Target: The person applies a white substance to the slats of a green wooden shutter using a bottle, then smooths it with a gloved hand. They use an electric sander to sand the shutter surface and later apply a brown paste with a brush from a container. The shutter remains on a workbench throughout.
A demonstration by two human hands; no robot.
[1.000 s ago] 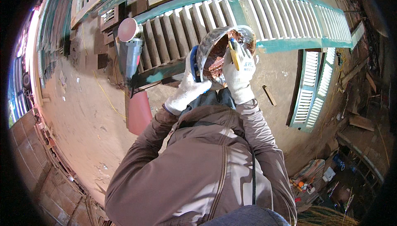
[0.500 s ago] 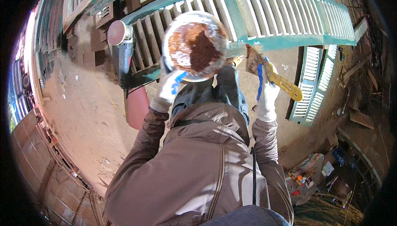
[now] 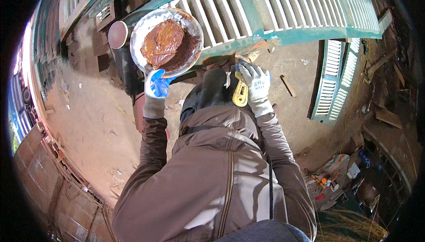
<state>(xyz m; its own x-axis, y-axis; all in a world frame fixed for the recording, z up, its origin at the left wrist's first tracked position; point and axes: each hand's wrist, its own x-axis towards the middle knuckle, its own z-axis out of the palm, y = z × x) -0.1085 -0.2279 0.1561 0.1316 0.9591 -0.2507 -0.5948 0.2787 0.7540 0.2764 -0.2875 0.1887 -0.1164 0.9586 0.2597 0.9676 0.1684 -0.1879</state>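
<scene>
My left hand (image 3: 157, 88), in a white glove with blue on it, grips the near rim of a round metal bowl (image 3: 141, 25). Inside the bowl lies a thick mass of reddish-brown paste (image 3: 164, 40). My gloved right hand (image 3: 258, 82) is closed around a putty knife (image 3: 240, 94) with a yellow handle. Its blade, mostly hard to make out, is close to the near edge of a green louvered shutter (image 3: 248, 12) with white slats. A brown smear (image 3: 262, 45) marks that edge. The bowl is held over the shutter's left part and hides some slats.
A power tool with a round pinkish disc (image 3: 117, 35) is just left of the bowl. Another louvered shutter (image 3: 335, 80) stands at the right. A small wood strip (image 3: 287, 86) lies on the floor. Assorted items, some orange (image 3: 324, 181), sit at the lower right.
The bowl and my left hand have moved left. My right hand has shifted left with the putty knife and turned, so the glove's back shows and the handle points toward me.
</scene>
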